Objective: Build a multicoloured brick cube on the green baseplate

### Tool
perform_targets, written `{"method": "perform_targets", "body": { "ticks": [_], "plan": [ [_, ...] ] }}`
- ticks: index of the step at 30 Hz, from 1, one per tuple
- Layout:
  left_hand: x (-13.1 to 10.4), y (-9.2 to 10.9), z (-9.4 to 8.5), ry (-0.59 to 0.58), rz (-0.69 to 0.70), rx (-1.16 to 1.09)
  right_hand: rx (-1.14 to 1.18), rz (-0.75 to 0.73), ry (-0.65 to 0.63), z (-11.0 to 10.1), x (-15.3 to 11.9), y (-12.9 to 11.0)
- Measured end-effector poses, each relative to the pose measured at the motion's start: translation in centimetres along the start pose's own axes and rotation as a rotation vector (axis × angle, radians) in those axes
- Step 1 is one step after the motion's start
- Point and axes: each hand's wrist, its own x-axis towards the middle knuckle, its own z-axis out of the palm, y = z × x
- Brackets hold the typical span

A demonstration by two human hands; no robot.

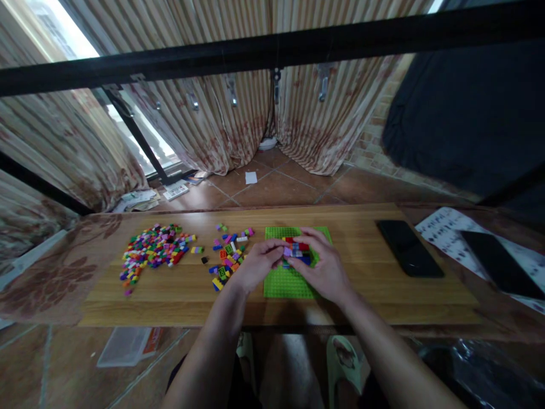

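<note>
One lilac brick (pixel 288 251) is sitting at the fingertips of the left hand (pixel 259 266), whose thumb and forefinger are pinching it. The right hand (pixel 326 270) is gripping a small brick stack (pixel 300 247) from the other side, its fingers lying along the far edge and its thumb pressing nearer the wearer; red is showing on top, with grey-blue just below. Both hands are meeting over a green baseplate (pixel 283 286), and a dark blue brick (pixel 305 259) is showing beneath the stack; whether the stack is touching the plate, the fingers are making it impossible to tell. The plate is lying flat on a long wooden tabletop (pixel 361 298), near its middle. Just left of the plate, a loose group of bricks (pixel 230 255) in mixed colours is spreading out, partly behind the left hand, and farther left a larger, denser brick pile (pixel 155 250) is resting. On the right, well apart from the hands, a black phone (pixel 409 248) is lying at a slant. Beyond the table's right end, another dark device (pixel 502 261) is resting on a printed sheet (pixel 447 224). Striped curtains (pixel 242 125) are hanging behind, over a tiled floor (pixel 281 190).
</note>
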Motion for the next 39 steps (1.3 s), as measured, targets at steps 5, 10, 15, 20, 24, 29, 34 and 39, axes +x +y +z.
{"method": "perform_targets", "body": {
  "ticks": [5, 10, 15, 20, 24, 29, 34, 39],
  "plan": [
    [-0.2, -0.3, 0.6, -0.025, -0.017, -0.012, -0.025, -0.020, -0.016, 0.6, -0.3, -0.1],
    [-0.2, -0.1, 0.5, -0.021, -0.035, 0.001, -0.027, -0.014, -0.015, 0.8, -0.4, 0.0],
    [0.5, -0.4, -1.4, 0.199, -0.014, 0.173, -0.078, 0.027, 0.025, 0.9, -0.3, 0.5],
    [1.1, -1.3, -2.2, 0.248, 0.039, 0.383, -0.149, 0.018, 0.030, 1.4, -0.5, 0.8],
    [1.0, -1.7, -1.2, 0.145, 0.041, 0.409, -0.190, 0.000, 0.020, 2.0, -0.6, 0.7],
    [1.1, -2.3, -0.7, 0.087, 0.032, 0.366, -0.203, 0.000, 0.028, 2.3, -0.5, 0.7],
    [1.2, -2.4, -0.7, 0.084, 0.023, 0.349, -0.189, 0.014, 0.037, 2.3, -0.5, 0.7],
    [1.1, -2.0, -0.5, 0.115, 0.044, 0.330, -0.165, 0.029, 0.031, 2.0, -0.5, 0.6]
  ]
}}
